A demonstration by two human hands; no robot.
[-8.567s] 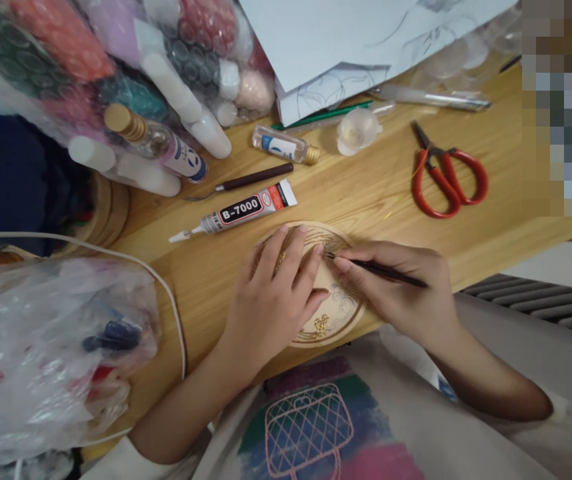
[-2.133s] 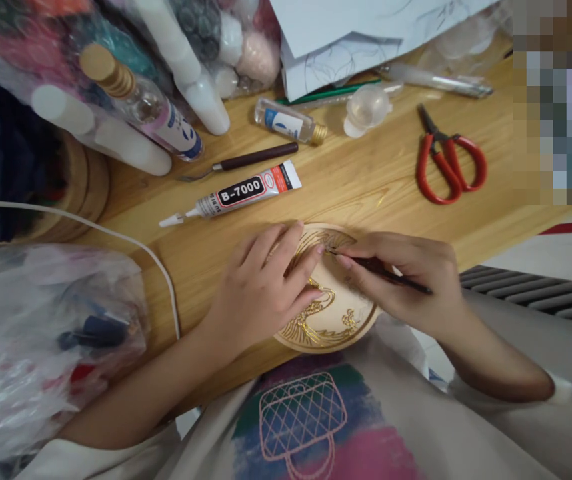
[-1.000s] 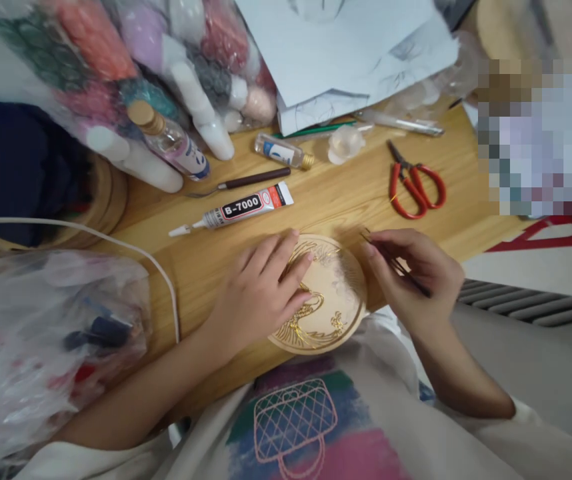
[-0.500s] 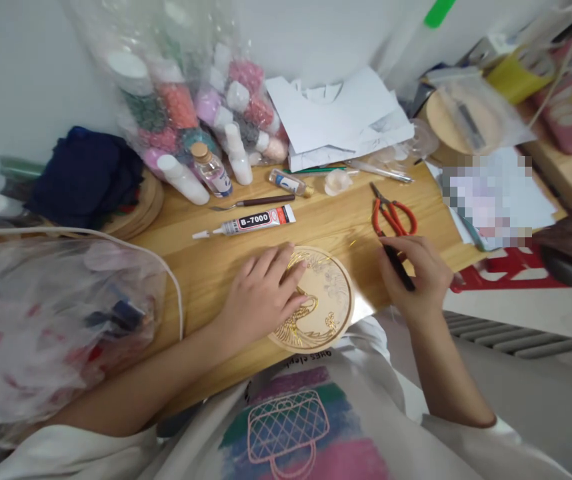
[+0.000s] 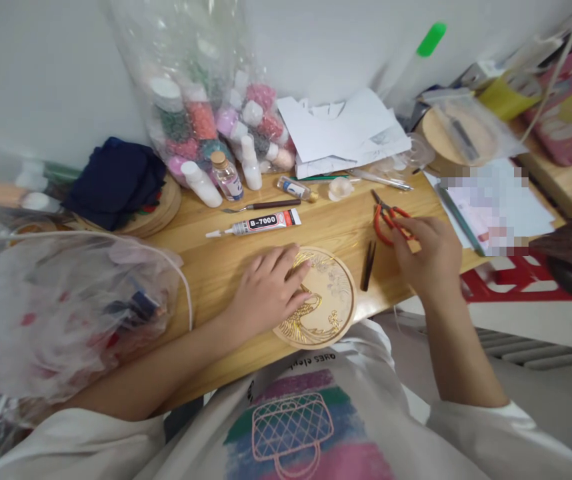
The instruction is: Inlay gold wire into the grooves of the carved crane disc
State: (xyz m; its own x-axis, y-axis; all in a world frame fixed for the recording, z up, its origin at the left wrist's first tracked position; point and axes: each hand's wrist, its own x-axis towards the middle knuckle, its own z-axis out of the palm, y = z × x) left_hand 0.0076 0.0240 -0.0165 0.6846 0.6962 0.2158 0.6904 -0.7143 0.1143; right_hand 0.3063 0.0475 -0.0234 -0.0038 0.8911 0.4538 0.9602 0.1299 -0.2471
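My left hand (image 5: 271,288) lies flat, fingers spread, over the left part of a round wooden disc (image 5: 323,328). Gold wire traces a raised pattern on the disc, partly hidden under that hand. On the right, my right hand (image 5: 431,257) has its thumb and fingers around the orange handles of a pair of pliers (image 5: 383,217), whose jaws point away from me. Black tweezers (image 5: 368,265) lie on the table between the disc and my right hand.
Behind the disc are a B-7000 glue tube (image 5: 263,222), a dark-handled spatula tool (image 5: 271,205) and small bottles (image 5: 229,177). Bagged jars (image 5: 169,110) and white papers (image 5: 341,130) stand farther back. A plastic bag (image 5: 66,320) and white cable (image 5: 186,293) occupy the left.
My right hand has put the black tweezers down beside the disc and moved onto the pliers' handles. My left hand stays on the disc. The camera view has shifted slightly.
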